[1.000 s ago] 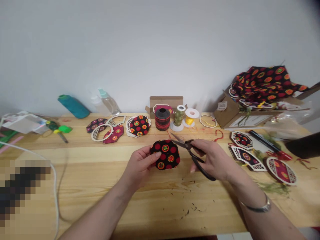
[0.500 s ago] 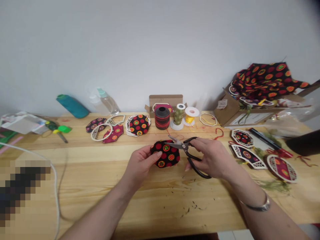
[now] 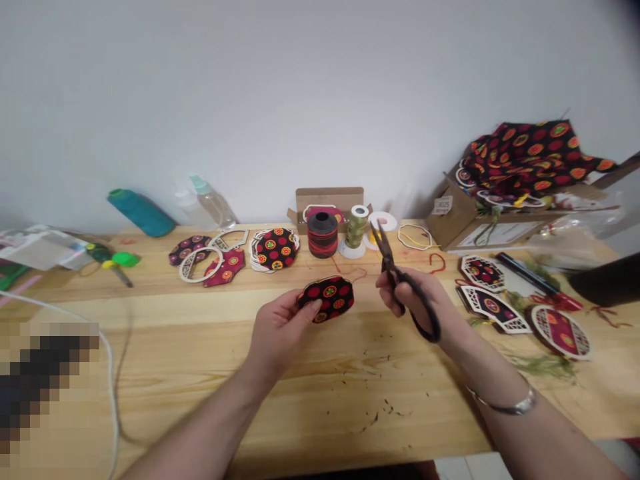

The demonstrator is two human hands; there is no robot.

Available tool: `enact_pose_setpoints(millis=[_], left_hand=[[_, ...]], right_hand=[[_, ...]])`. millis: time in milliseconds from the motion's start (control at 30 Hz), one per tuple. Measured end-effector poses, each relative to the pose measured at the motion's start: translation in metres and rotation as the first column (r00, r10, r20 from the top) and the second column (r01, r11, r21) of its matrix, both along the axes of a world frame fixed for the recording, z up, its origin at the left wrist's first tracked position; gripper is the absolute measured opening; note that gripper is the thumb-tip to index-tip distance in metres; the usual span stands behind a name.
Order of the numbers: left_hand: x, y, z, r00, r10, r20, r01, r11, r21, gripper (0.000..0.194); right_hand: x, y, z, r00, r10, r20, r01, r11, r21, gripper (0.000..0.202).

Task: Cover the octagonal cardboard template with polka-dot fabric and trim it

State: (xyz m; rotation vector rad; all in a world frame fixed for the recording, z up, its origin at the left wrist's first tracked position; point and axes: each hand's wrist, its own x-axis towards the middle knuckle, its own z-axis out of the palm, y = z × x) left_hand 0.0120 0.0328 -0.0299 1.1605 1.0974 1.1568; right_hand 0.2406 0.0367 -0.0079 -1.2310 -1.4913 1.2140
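Between thumb and fingers, my left hand (image 3: 283,330) grips a black patterned fabric piece (image 3: 336,300) with red dots and flower circles, held above the table and tilted. My right hand (image 3: 423,300) holds black-handled scissors (image 3: 389,257), blades pointing up and away, apart from the fabric. A thin reddish thread (image 3: 357,273) shows just beyond the fabric piece. Small dark scraps (image 3: 375,420) lie scattered on the wooden table (image 3: 280,413) below my hands.
Behind stand a red-and-black thread spool (image 3: 323,237), a green spool (image 3: 357,230) and a yellow one (image 3: 383,227). A fabric stack (image 3: 275,250) and a wooden ring (image 3: 200,265) lie left. Rightward are finished-looking ornaments (image 3: 493,308) and a cardboard box (image 3: 465,220). A white cable (image 3: 111,373) runs left.
The scissors have moved off the fabric piece to the right and swung upward in my right hand. My left hand has tilted the fabric piece slightly.
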Motion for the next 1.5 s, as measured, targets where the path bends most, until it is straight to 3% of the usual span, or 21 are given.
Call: enact_pose_setpoints(millis=[100, 200, 267, 367, 467, 533, 633, 1033, 1500], left_hand=[[-0.002, -0.007, -0.003, 0.960, 0.108, -0.258, -0.023, 0.950, 0.312, 0.024], [-0.005, -0.012, -0.007, 0.896, 0.163, -0.412, 0.100, 0.831, 0.547, 0.038], [-0.006, -0.013, -0.007, 0.882, 0.152, -0.445, 0.148, 0.808, 0.570, 0.041], [-0.003, -0.012, -0.002, 0.913, 0.077, -0.401, 0.103, 0.906, 0.410, 0.031], [0.001, -0.005, 0.002, 0.988, -0.026, -0.155, 0.041, 0.995, 0.093, 0.017], [0.001, -0.001, 0.001, 0.997, -0.045, 0.058, 0.051, 0.994, -0.101, 0.016], [-0.001, 0.004, 0.000, 0.969, -0.024, 0.247, 0.087, 0.966, -0.244, 0.022], [-0.009, 0.012, 0.002, 0.944, 0.039, 0.329, 0.058, 0.958, -0.280, 0.023], [-0.008, 0.011, 0.003, 0.955, 0.027, 0.294, 0.056, 0.961, -0.270, 0.023]], right_hand=[[-0.006, 0.000, -0.007, 0.954, 0.022, -0.299, -0.069, 0.987, -0.148, 0.051], [-0.010, 0.000, -0.012, 0.940, 0.087, -0.329, -0.149, 0.974, -0.169, 0.045], [-0.010, 0.000, -0.013, 0.952, 0.115, -0.283, -0.160, 0.977, -0.142, 0.045], [-0.007, 0.000, -0.007, 0.986, 0.110, -0.128, -0.120, 0.990, -0.075, 0.046], [-0.001, 0.000, 0.003, 0.985, 0.066, 0.158, -0.075, 0.996, 0.046, 0.043], [0.004, 0.000, 0.009, 0.935, 0.043, 0.352, -0.092, 0.988, 0.123, 0.040], [0.010, -0.001, 0.014, 0.854, 0.059, 0.517, -0.155, 0.977, 0.145, 0.031], [0.025, 0.000, 0.017, 0.721, 0.190, 0.667, -0.203, 0.977, -0.060, 0.013], [0.022, 0.000, 0.020, 0.672, 0.152, 0.725, -0.234, 0.972, 0.013, 0.010]])
